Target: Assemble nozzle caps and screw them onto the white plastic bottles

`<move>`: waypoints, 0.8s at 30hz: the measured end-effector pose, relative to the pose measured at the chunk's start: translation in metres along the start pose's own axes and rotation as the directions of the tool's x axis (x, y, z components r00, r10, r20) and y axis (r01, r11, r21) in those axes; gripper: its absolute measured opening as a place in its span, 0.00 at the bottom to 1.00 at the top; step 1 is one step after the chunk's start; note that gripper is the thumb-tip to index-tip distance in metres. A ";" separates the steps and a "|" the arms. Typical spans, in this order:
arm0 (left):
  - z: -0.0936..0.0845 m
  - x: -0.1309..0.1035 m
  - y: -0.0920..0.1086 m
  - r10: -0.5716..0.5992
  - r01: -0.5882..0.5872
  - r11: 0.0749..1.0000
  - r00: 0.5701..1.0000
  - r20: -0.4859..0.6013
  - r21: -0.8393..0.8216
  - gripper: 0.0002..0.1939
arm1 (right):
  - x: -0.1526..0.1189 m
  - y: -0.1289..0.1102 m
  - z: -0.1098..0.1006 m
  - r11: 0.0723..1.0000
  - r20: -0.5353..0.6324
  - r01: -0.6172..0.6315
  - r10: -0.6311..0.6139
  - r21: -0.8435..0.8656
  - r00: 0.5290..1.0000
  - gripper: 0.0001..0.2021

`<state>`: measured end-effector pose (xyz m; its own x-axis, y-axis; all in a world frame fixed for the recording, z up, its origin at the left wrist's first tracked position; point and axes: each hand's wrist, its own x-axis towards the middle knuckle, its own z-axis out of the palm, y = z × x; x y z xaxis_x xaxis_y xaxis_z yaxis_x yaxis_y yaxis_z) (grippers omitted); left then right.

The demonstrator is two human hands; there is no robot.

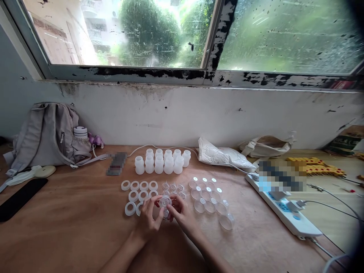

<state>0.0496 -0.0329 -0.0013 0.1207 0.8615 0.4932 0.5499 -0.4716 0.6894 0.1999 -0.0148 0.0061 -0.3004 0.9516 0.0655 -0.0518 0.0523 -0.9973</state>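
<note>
Between both hands, just above the table, is a clear round plastic piece. My left hand grips it from the left side. From the right, the fingers of my right hand close on the same piece. Behind the hands lie several small clear plastic parts, some of them hidden by my fingers. White rings sit in rows to the left. Thin clear discs with white tabs are laid out to the right. Farther back stand two rows of white plastic bottles.
A white power strip with plugs and cables lies at the right. At the back are a white plastic package and a beige bag. A grey backpack and a black flat object are on the left.
</note>
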 end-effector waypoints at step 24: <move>0.002 -0.002 0.006 -0.029 0.028 1.000 0.998 0.051 0.003 0.10 | -0.010 -0.001 0.009 0.889 0.009 0.212 -0.228 -0.405 0.974 0.03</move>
<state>0.0542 -0.0372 0.0008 0.1472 0.8831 0.4454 0.5559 -0.4463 0.7013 0.1940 -0.0272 0.0066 -0.2895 0.9118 0.2911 0.2764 0.3708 -0.8866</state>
